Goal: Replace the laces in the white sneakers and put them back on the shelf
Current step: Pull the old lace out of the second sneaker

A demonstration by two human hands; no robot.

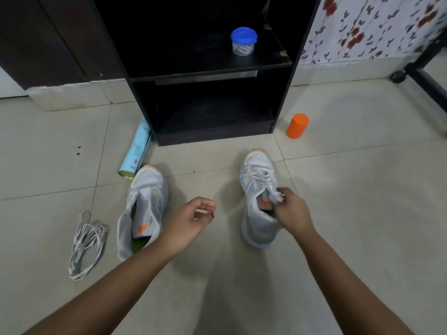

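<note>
Two white sneakers stand on the tiled floor in front of a black shelf unit (281, 97). The left sneaker (145, 204) has no lace and its tongue is pulled open. The right sneaker (258, 189) is laced. My right hand (291, 211) pinches the lace ends (275, 195) at its top eyelets. My left hand (191, 221) hovers between the shoes with fingers loosely curled, holding nothing. A loose white lace (85, 245) lies bundled on the floor left of the left sneaker.
A clear jar with a blue lid (243, 41) sits on the upper shelf. An orange cylinder (297, 126) stands right of the unit, a light blue can (136, 151) lies at its left foot. A black wheeled frame (425, 78) stands at the right.
</note>
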